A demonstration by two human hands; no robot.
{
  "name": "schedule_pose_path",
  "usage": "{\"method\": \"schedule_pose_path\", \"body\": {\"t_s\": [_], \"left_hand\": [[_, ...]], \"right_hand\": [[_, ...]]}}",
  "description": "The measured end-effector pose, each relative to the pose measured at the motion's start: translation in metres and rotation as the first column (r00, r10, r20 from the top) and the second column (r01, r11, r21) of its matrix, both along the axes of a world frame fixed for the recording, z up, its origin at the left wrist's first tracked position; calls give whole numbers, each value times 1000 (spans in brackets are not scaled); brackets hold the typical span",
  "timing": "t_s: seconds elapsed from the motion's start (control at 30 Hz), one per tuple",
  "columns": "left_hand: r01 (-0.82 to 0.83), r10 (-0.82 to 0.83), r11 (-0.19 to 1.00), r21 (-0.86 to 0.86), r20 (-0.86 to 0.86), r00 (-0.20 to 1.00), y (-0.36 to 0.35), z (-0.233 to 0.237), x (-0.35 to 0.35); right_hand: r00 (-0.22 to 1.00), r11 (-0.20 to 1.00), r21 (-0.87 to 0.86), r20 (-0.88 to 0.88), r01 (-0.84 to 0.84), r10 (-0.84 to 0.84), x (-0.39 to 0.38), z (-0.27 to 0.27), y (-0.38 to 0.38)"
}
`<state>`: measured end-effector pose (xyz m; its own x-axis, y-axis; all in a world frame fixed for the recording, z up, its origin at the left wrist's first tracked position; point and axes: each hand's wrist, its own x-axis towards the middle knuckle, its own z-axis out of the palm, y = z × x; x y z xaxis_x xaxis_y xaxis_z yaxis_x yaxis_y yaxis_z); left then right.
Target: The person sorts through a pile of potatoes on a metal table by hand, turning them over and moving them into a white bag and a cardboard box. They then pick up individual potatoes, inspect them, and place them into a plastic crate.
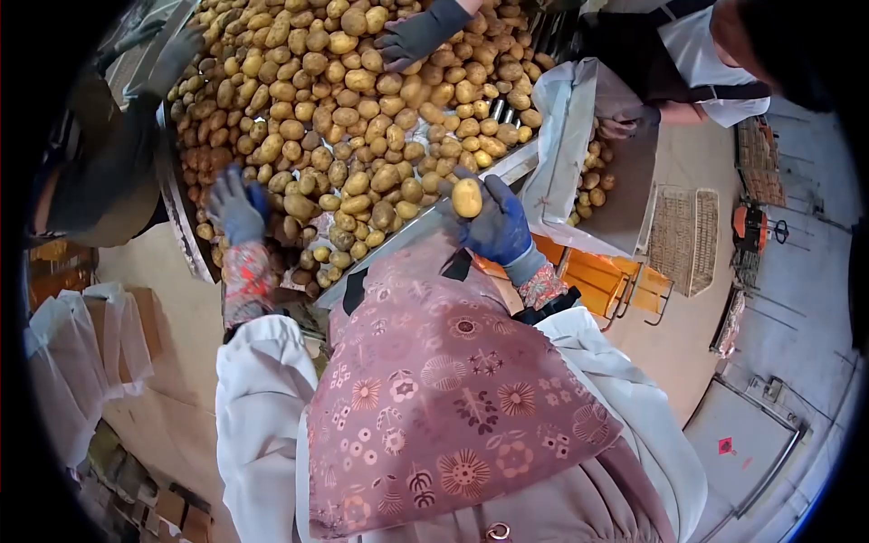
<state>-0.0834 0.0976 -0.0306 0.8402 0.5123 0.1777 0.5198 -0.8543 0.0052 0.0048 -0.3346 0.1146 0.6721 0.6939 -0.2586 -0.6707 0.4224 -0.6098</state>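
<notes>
A heap of potatoes (344, 118) covers the metal sorting table in front of me. My right hand (503, 224), in a blue and grey work glove, holds a single yellow potato (467, 197) above the table's near edge. At the left side of the heap is my left hand (239, 206), gloved the same way. Its fingers are stretched out and rest on or just over the potatoes; I see nothing held in it.
A box lined with white plastic (559, 154), with potatoes inside, stands right of the metal rim (516, 165). Beyond it is a wire basket (681, 240). Another person's gloved hand (418, 36) reaches over the heap; co-workers stand left and upper right.
</notes>
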Motion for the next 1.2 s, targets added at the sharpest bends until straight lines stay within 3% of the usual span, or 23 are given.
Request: {"method": "schedule_pose_path", "body": {"t_s": [0.07,0.13,0.23,0.27,0.3,0.33,0.37,0.43,0.5,0.53,0.57,0.63,0.7,0.73,0.77,0.8,0.83,0.87,0.9,0.97,1.03,1.17,1.2], "left_hand": [[-161,167,983,-92,56,984,6,27,16],[81,-44,988,-130,264,964,-3,50,23],[389,-282,899,-202,414,866,-57,38,5],[421,-360,742,-521,220,907,-77,36,-3],[419,-490,781,-463,-38,871,-109,24,-20],[469,-543,827,-310,-225,809,-138,33,-40],[499,-548,776,-385,-21,836,-147,27,-54],[521,-579,717,-463,21,815,-132,24,-67],[454,-505,824,-338,-76,860,-113,30,-74],[409,-432,894,-182,-111,895,-97,26,-80],[328,-340,940,-88,-234,911,-82,29,-81],[271,-277,961,-61,-138,951,-50,7,-81],[139,-137,989,-44,46,989,-52,12,-60],[-3,3,1000,-8,-75,997,-61,22,-46],[55,-29,983,-174,147,989,-56,-8,-41],[254,-223,946,-204,162,961,-60,-21,-39],[274,-251,885,-376,109,962,-85,-8,-42],[140,-212,945,-297,-224,951,-110,32,-47],[131,-215,943,-305,-260,941,-113,32,-58],[279,-301,910,-306,-28,953,-109,26,-92],[292,-311,878,-380,12,950,-107,16,-124],[271,-263,893,-358,73,962,-116,31,-152],[246,-220,895,-372,111,969,-117,35,-150]], "right_hand": [[987,989,144,-159,22,1,2,4,2],[946,958,280,-323,62,33,4,8,6],[903,988,75,-421,132,-88,-1,8,12],[1000,969,-246,19,11,-7,-4,0,13],[889,826,-560,405,57,214,-7,-8,11],[993,928,-370,76,-54,88,-6,-22,8],[994,892,-438,-38,-112,106,-5,-21,9],[907,788,-592,216,-172,361,-3,-32,6],[892,764,-636,276,-109,357,0,-38,8],[567,789,-550,754,273,330,3,-54,13],[831,728,-684,434,52,348,9,-38,19],[923,570,-819,167,-66,347,22,4,51],[863,521,-850,318,76,393,19,8,77],[469,503,-768,640,396,609,19,-37,84],[303,569,-745,663,347,684,21,-63,94],[121,502,-753,597,426,793,14,-82,104],[-64,457,-729,497,510,865,8,-93,111],[23,442,-805,490,395,872,10,-87,118],[111,407,-871,449,275,887,17,-78,115],[12,719,-643,747,265,664,37,-97,91],[363,679,-724,669,121,648,37,-79,73],[466,676,-727,642,119,609,22,-51,45],[714,706,-708,490,-8,500,20,-63,38]]}}
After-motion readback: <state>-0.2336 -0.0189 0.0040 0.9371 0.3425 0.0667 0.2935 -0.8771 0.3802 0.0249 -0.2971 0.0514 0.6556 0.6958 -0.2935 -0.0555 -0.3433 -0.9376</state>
